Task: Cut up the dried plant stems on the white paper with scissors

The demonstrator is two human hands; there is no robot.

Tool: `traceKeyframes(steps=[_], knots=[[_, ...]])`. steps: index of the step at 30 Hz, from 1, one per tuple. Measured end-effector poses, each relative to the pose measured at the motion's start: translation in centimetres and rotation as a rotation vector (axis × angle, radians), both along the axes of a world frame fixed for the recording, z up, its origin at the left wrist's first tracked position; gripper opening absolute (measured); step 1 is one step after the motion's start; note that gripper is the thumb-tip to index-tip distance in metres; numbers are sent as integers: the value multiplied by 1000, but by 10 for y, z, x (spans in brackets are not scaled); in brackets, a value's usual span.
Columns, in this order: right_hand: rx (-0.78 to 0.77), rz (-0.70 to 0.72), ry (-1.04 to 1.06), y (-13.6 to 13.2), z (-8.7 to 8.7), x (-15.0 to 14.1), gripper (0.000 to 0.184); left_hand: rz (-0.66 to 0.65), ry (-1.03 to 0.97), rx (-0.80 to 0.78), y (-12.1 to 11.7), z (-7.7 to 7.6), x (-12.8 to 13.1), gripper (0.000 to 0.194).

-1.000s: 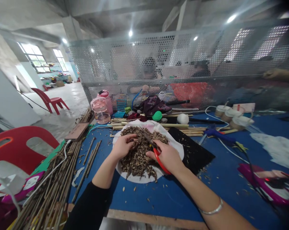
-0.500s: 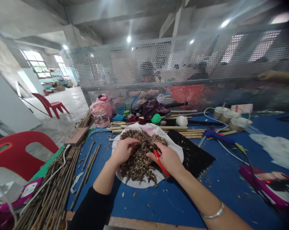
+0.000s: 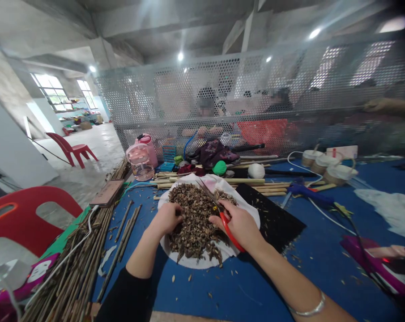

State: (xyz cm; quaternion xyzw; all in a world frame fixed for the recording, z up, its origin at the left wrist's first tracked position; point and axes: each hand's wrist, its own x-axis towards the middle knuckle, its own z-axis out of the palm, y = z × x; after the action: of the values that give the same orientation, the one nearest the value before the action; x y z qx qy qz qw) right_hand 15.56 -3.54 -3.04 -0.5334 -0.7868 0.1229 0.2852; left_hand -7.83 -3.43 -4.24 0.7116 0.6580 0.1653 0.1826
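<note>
A heap of dried brown plant pieces [image 3: 195,214] lies on a round white cloth [image 3: 207,263] in front of me. My right hand [image 3: 244,226] is wrapped round the red handles of a pair of scissors [image 3: 226,226]. Their blades point up and to the left over the heap, and they look nearly closed. At the heap's left edge is my left hand [image 3: 167,219], its fingers curled in against the plant bits. What those fingertips hold, if anything, is hidden.
A bundle of thin sticks [image 3: 71,264] lines the left edge of the blue table [image 3: 189,295]. Behind the cloth lie pale rods [image 3: 272,185], a green ball [image 3: 219,167] and a white ball [image 3: 256,171]. To the right are a black sheet [image 3: 272,219] and lidded cups [image 3: 338,172].
My left hand has drawn back from the heap's middle to its left edge, moving left and nearer me. My right hand keeps the scissors in about the same place.
</note>
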Motion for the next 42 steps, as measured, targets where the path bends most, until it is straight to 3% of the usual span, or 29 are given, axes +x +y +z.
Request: traceKeyframes(steps=[8, 13, 16, 20, 27, 33, 39, 42], knots=[[-30, 17, -11, -1, 1, 0, 54, -9, -200, 51, 0, -2, 8, 22], [-22, 22, -8, -2, 0, -1, 49, 181, -124, 128, 0, -3, 12, 23], [-37, 35, -19, -2, 0, -2, 51, 111, -61, 181, -2, -4, 13, 37], [-29, 49, -20, -3, -1, -2, 51, -31, 62, 37, -5, -5, 16, 65], [-21, 47, -55, -2, -3, -1, 45, -25, -80, 23, -1, -7, 26, 41], [-36, 41, -67, -1, -2, 0, 45, 149, -178, 212, 2, -6, 23, 41], [-36, 25, -79, -1, -2, 0, 46, 4, -268, 183, -3, -2, 31, 40], [-64, 19, -123, -3, 0, 0, 47, -75, -295, 163, -5, -1, 33, 50]])
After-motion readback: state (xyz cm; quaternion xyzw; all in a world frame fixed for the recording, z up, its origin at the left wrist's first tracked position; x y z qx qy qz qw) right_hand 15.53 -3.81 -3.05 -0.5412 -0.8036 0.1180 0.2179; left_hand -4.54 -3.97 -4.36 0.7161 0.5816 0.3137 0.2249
